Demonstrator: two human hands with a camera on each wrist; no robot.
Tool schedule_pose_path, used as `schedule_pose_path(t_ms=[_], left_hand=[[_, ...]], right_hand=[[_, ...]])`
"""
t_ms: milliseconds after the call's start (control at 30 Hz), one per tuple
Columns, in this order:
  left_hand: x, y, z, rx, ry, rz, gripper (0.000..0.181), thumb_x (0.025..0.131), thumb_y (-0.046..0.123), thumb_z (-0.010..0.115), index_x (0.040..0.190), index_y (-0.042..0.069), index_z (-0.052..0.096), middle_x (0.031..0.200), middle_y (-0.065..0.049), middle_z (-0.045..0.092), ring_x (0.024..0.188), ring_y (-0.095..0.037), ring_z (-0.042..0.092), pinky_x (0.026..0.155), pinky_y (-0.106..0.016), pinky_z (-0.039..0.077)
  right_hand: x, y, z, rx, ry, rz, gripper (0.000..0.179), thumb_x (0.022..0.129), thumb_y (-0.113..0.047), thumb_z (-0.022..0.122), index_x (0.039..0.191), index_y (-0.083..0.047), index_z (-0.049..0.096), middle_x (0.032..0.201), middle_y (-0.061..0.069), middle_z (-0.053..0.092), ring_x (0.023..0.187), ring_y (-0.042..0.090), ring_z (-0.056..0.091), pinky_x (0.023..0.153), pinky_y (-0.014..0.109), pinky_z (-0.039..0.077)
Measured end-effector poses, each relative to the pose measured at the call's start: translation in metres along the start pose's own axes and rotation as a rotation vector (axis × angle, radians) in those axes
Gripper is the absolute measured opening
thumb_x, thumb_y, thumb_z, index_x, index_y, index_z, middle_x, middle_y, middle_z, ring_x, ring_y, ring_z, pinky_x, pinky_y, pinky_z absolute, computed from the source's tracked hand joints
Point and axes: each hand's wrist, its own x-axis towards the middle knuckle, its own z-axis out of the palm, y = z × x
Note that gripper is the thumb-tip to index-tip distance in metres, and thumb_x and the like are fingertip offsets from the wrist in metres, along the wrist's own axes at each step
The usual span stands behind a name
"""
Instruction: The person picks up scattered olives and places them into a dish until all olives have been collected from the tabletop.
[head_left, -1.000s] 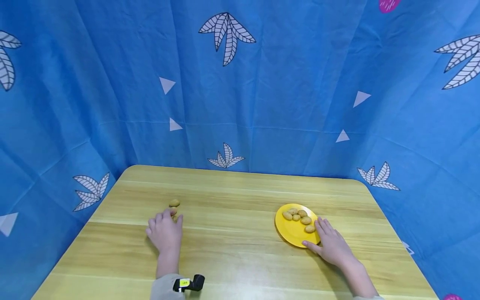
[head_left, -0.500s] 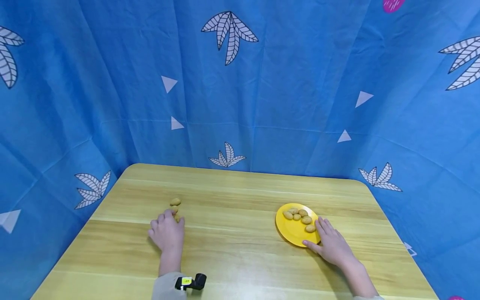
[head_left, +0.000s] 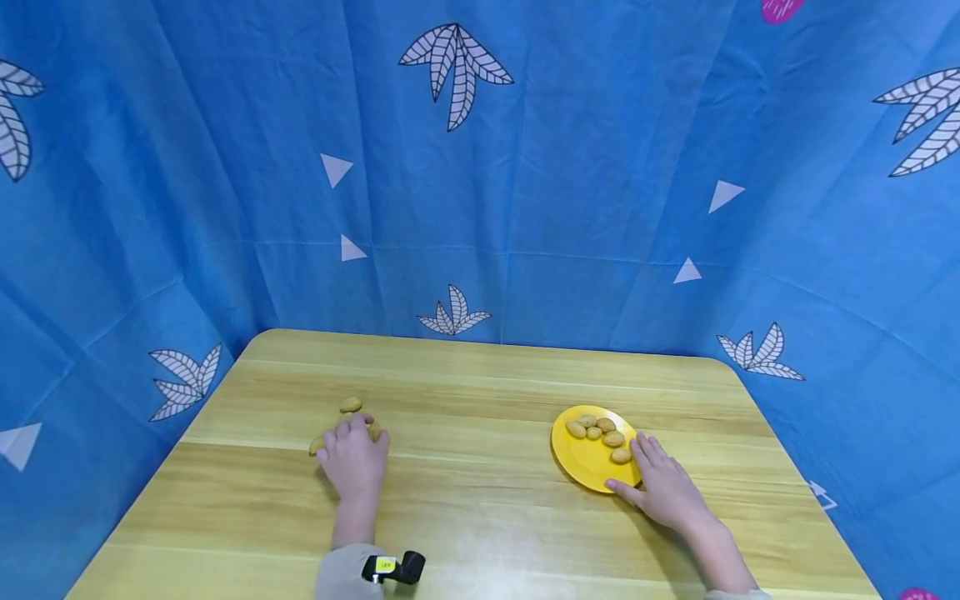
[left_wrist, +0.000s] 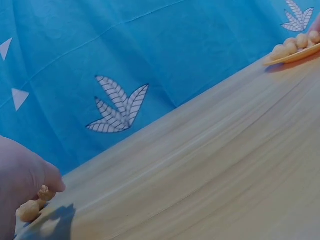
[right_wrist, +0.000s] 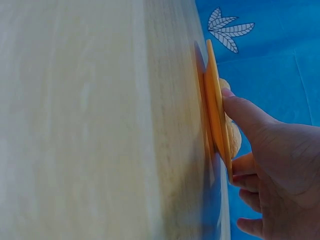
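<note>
My left hand (head_left: 355, 457) is low over the left side of the table, its fingertips and thumb pinching a walnut (head_left: 374, 431); the left wrist view shows this walnut (left_wrist: 46, 193) under the bent finger. Another walnut (head_left: 317, 446) lies left of the hand, and one more walnut (head_left: 350, 404) lies just beyond it. At the right, my right hand (head_left: 663, 490) touches the rim of a yellow plate (head_left: 585, 468) with fairly straight fingers and the thumb spread apart. Several walnuts (head_left: 594, 433) sit on that plate. In the right wrist view, the thumb rests on the rim of the plate (right_wrist: 212, 100).
The wooden table (head_left: 480, 508) has rounded far corners. A blue curtain (head_left: 585, 183) with leaf prints hangs behind it and along both sides. A small black device (head_left: 393, 567) is strapped at the left sleeve.
The left hand has shifted right with a walnut in its fingers, and a walnut formerly hidden now shows at its left. The right hand and plate stay in place.
</note>
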Motion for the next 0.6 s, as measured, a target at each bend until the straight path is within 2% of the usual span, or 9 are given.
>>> schedule_pose_path(t_ms=[300, 600], left_hand=[[-0.010, 0.029, 0.011, -0.030, 0.077, 0.152, 0.028, 0.078, 0.023, 0.081, 0.099, 0.010, 0.069, 0.100, -0.015, 0.072, 0.088, -0.032, 0.058, 0.071, -0.040, 0.036], [-0.029, 0.068, 0.020, -0.053, 0.040, 0.268, 0.026, 0.078, 0.026, 0.080, 0.098, 0.013, 0.070, 0.090, -0.006, 0.072, 0.086, -0.026, 0.056, 0.075, -0.037, 0.037]], right_hand=[[0.000, 0.001, 0.001, 0.007, 0.000, 0.001, 0.093, 0.089, -0.060, 0.057, 0.142, 0.013, 0.036, 0.152, 0.032, 0.029, 0.141, 0.050, 0.026, 0.111, 0.063, 0.028], [-0.001, 0.001, 0.002, 0.011, 0.010, -0.003, 0.092, 0.089, -0.058, 0.059, 0.142, 0.013, 0.036, 0.152, 0.032, 0.030, 0.141, 0.051, 0.027, 0.109, 0.063, 0.029]])
